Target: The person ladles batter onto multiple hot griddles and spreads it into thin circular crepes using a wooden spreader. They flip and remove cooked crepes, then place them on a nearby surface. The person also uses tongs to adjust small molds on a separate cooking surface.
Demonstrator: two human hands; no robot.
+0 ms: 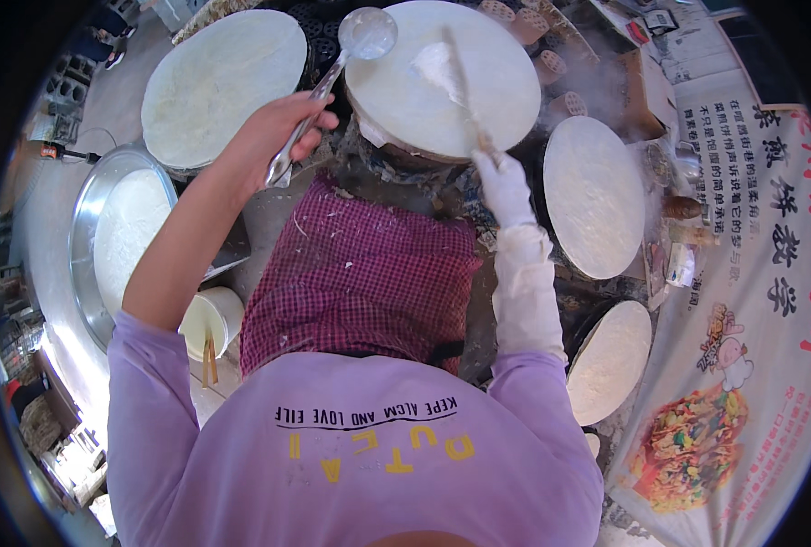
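Note:
My left hand [303,130] grips the handle of a metal ladle [368,34], its bowl over the left rim of the middle round griddle [391,102]. Pale batter covers that griddle in a thin round layer, with a thicker white patch of batter [436,65] near its centre. In a white glove, my right hand [506,181] holds a long thin spreader [461,75] by its near end. The blade crosses the griddle beside the thick patch and looks blurred. A checked cloth [371,267] covers my lap.
Another batter-covered griddle [227,89] stands at left, with two more griddles [595,198] down the right side. Left of me are a metal basin [80,232] of batter and a white bucket [224,318] holding sticks. Pierced briquettes [532,26] stand behind; a printed banner [727,342] hangs at right. Steam rises there.

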